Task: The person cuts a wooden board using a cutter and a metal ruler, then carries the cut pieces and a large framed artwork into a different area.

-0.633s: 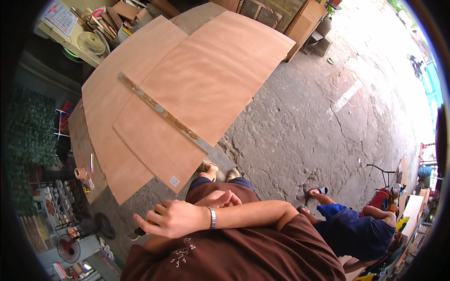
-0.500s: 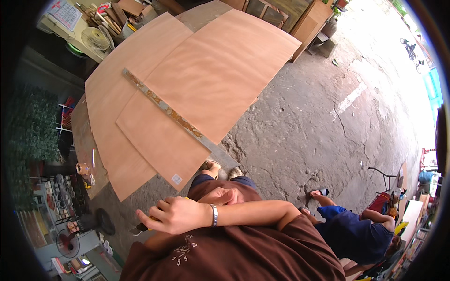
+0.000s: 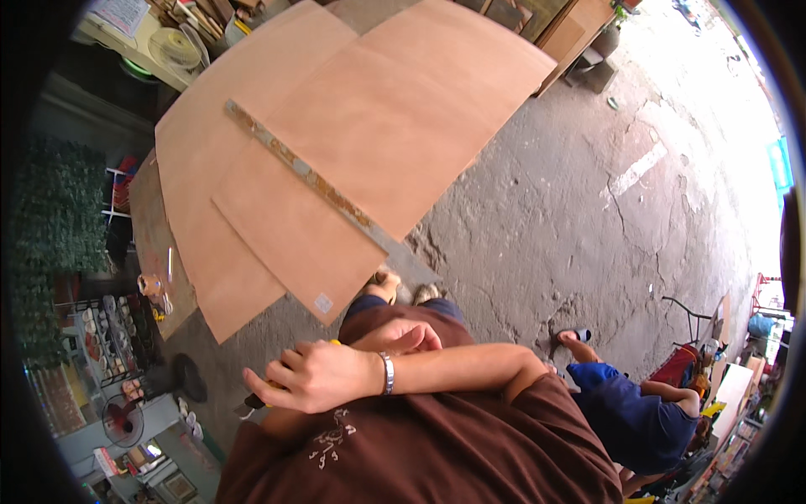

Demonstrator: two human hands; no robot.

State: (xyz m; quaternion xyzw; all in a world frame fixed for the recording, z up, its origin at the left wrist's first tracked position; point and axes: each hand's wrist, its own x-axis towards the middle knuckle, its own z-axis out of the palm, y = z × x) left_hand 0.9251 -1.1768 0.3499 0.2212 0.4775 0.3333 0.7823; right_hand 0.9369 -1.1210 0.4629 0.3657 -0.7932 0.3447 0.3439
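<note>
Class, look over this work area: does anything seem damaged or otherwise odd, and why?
Yes: the long straightedge has patchy brown blotches on its grey face, perhaps rust or wear. The floor right of the plywood sheets is cracked and pitted.

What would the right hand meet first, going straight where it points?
Leftward in view, the right hand lines up first with a dark round object, but depth is unclear; it might pass above.

To your left you have green foliage [image 3: 63,214] and a red fan [image 3: 123,420]; ahead left, a pale fan [image 3: 174,48]; ahead right, a pot [image 3: 607,39]; to your right, a person in blue [image 3: 634,427] on cracked floor [image 3: 537,210].
</note>
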